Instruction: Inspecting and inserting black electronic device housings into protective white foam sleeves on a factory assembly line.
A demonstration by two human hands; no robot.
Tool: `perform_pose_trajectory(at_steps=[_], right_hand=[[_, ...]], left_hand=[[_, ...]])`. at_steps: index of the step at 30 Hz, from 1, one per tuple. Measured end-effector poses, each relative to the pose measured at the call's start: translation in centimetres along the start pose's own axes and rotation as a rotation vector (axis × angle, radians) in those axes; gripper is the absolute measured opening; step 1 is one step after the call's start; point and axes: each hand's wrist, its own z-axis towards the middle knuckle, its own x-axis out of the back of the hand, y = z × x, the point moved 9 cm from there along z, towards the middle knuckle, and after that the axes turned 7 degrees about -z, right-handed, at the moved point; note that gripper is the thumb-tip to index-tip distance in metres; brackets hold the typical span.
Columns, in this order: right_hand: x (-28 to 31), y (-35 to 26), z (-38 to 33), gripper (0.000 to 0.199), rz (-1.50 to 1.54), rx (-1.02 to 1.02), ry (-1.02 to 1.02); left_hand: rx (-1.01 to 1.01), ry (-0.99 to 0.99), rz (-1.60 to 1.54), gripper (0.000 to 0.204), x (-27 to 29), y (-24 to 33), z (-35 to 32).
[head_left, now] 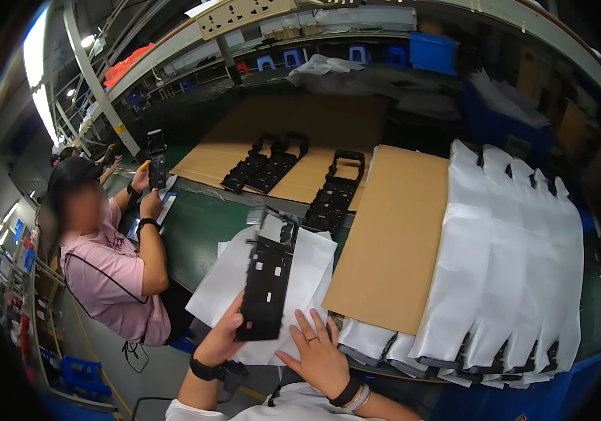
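Note:
My left hand (224, 335) grips the lower end of a black plastic frame (266, 281), which has a rectangular opening at its top and small cut-outs along its body. The frame is held tilted up over white foam sheets (219, 295) lying on the table's near edge. My right hand (318, 358) is open, fingers spread, palm down over the right part of the sheets. Whether it presses on them I cannot tell. Beyond them, another black frame (335, 193) lies on the table, and a pair of similar frames (265, 165) rests on a brown cardboard sheet (209, 151).
On the right, several black frames in white foam sleeves (500, 259) lie in a row, beside a cardboard panel (391, 238). A co-worker in a pink shirt (114, 281) at the left holds a similar black frame (157, 158). A blue bin (433, 54) stands far back.

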Motion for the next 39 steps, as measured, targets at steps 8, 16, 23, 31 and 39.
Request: perform_pose_trajectory(at_steps=[8, 16, 23, 31, 39], right_hand=[[-1.0, 0.3, -0.2, 0.053, 0.149, 0.014, -0.153], [-4.3, 2.1, -2.1, 0.056, 0.566, -0.234, -0.219], [-1.7, 1.3, -0.5, 0.044, 0.108, -0.133, -0.068], [0.3, 0.1, 0.8, 0.039, -0.052, -0.012, 0.0], [-0.7, -0.7, -0.6, 0.049, -0.15, -0.067, -0.063]], left_hand=[[0.185, -0.367, -0.536, 0.1, -1.7, -5.8, -4.1], [0.191, -0.504, -0.693, 0.092, -6.7, -3.6, -2.6], [0.079, -0.546, -0.471, 0.09, -12.1, 2.3, 0.4], [0.037, -0.411, -0.575, 0.084, -15.0, 4.4, 3.1], [-0.018, -0.291, 0.006, 0.056, -9.2, 1.5, 4.1]])
